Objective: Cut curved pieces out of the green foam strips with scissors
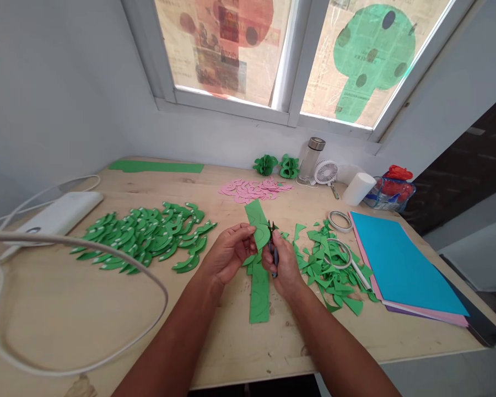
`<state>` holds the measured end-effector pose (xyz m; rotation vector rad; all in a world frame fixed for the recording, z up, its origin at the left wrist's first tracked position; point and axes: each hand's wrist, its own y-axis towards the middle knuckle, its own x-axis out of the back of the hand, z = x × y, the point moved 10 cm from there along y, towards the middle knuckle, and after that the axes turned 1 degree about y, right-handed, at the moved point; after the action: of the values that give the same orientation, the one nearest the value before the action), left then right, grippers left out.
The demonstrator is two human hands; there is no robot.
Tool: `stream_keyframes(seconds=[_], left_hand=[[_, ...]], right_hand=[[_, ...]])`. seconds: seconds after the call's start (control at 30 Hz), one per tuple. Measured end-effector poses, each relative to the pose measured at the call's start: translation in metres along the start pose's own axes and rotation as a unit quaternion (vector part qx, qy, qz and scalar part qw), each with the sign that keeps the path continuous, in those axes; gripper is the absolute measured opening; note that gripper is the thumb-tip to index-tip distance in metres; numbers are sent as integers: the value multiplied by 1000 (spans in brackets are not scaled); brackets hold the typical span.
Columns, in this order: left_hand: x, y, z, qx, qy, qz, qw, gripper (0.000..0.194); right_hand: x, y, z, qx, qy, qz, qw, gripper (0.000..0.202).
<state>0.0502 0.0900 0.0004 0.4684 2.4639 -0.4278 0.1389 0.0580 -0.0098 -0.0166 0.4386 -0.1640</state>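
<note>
My left hand (234, 248) pinches a strip of green paper (255, 212) whose lower part has a rounded, cut edge. In my right hand (287, 262) is a pair of scissors (274, 251), its dark blades pointing up beside the paper's right edge. Whether the blades touch the paper I cannot tell. Under both hands, another green paper strip (259, 298) with faint curved outlines lies on the table. To the left spreads a heap of curved green paper pieces (149, 234) with pale marks. Green paper scraps (330, 275) lie scattered to the right of my right hand.
Pink paper pieces (252, 190) and two green paper balls (265, 165) sit toward the back. A glass bottle (313, 157), small fan (325, 172) and white roll (359, 189) stand back right. Blue sheets (405, 264) lie right; a white cable (119, 256) loops at left.
</note>
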Motion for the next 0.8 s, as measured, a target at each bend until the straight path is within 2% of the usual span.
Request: stream_keyframes(seconds=[0.27,0.4,0.53,0.7,0.8], left_hand=[[-4,-2,3,31,27,55,998,25],[1,0,-1,14,6,29,999,23],[12,3,-7,-11,-62,-24,998,21],[18,4,-9,-17,-87,-55,995,26],[16,4,-5,-7,-62,-48,997,29]], right_hand=[[3,1,2,-2,12,-11,1000,51],[6,2,2,5,-20,-33,999,51],[17,5,-6,-4,-62,-77,995,43],[42,6,6,64,-72,-175,980,37],[48,3,20,115,-56,-192,973,35]])
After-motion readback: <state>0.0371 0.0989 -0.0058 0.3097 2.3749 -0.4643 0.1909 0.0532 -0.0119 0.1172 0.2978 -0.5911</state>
